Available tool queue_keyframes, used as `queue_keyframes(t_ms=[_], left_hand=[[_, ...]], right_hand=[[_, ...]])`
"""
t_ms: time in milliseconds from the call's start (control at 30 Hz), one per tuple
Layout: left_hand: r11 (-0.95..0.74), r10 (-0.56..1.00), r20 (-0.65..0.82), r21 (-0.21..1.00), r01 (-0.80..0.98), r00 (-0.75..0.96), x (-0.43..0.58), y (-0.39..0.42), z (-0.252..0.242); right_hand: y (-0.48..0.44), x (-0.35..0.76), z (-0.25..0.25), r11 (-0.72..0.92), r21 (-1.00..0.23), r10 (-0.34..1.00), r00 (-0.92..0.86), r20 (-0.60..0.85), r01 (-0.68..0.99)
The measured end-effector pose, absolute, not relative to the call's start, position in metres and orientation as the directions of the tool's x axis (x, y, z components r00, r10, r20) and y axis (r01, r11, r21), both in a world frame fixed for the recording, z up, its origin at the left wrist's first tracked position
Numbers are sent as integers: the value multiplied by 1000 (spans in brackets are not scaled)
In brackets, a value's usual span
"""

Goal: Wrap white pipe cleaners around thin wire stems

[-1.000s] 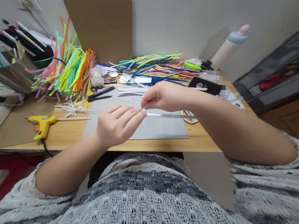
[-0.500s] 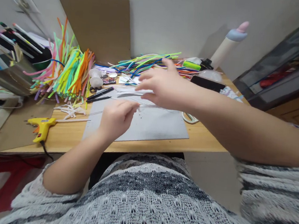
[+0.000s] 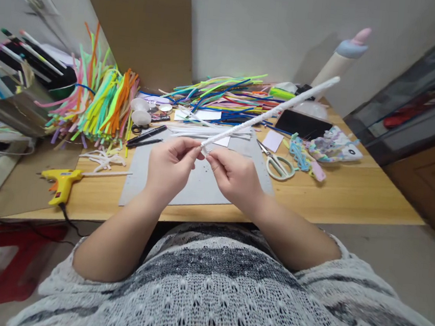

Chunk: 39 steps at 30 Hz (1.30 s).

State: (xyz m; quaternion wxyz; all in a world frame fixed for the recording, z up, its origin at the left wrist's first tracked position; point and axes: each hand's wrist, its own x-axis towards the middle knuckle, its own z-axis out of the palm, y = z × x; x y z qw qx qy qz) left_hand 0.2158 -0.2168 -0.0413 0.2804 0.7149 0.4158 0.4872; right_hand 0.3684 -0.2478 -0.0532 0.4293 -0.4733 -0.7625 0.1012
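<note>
Between my hands is a white pipe cleaner [image 3: 272, 112], which slants up and away to the right in front of me. My left hand [image 3: 171, 168] pinches its near end between thumb and fingers. Close beside it, my right hand [image 3: 235, 177] is also closed at that end, its fingertips almost meeting the left ones. Exactly how the end is bent or wound is hidden by the fingers. Beneath both hands lies a grey board [image 3: 207, 190] with small dark specks. More white pipe cleaners [image 3: 190, 130] lie along its far edge.
A yellow glue gun [image 3: 61, 184] lies at the left by short white pieces [image 3: 103, 159]. Scissors [image 3: 278, 166], a phone [image 3: 303, 124] and a pastel strap [image 3: 306, 153] are on the right. Colourful pipe cleaners [image 3: 107, 106] stand in a bundle; black pens [image 3: 147, 135] lie nearby.
My right hand has come back down from over the far side to meet my left hand. The long white pipe cleaner now shows clearly, and the scissors are uncovered.
</note>
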Motion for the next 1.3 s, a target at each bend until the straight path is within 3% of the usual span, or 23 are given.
queue_keyframes(t_ms=[133, 333, 400, 500, 600, 667, 800, 900, 1000, 1133, 1167, 1300], left_hand=[[-614, 756, 625, 573, 543, 196, 217, -216, -47], [-700, 525, 747, 106, 706, 409, 216, -213, -52], [-736, 458, 726, -13, 677, 512, 214, -213, -51], [-780, 346, 680, -174, 601, 646, 209, -214, -51], [-806, 225, 654, -291, 515, 722, 203, -214, -53], [-826, 161, 664, -315, 468, 731, 200, -214, -54], [-853, 112, 711, -289, 434, 694, 195, -213, -56], [-877, 130, 709, -244, 414, 693, 196, -213, -57], [-882, 241, 711, -124, 455, 661, 200, -212, -55], [-835, 435, 643, 27, 549, 630, 201, -209, -43], [-821, 476, 610, 49, 569, 633, 200, -208, -40], [-758, 600, 474, 77, 648, 645, 200, -205, -28]], right_hand=[[-251, 370, -50, 500, -623, 832, -133, 539, 601], [-253, 373, -33, 443, -696, 890, -184, 417, 565], [-250, 379, -20, 445, -611, 888, -235, 396, 655], [-239, 389, 0, 454, -348, 870, -322, 374, 820], [-222, 396, 12, 485, -215, 867, -435, 243, 847], [-210, 397, 15, 517, -242, 855, -508, 103, 821], [-191, 395, 12, 507, -411, 769, -613, -181, 757], [-186, 392, 7, 462, -457, 728, -619, -294, 760], [-186, 390, 4, 466, -421, 767, -592, -245, 778], [-197, 389, 5, 495, -348, 867, -477, 143, 796], [-201, 388, 6, 494, -377, 868, -469, 163, 784], [-213, 383, 5, 371, -561, 889, -458, -16, 740]])
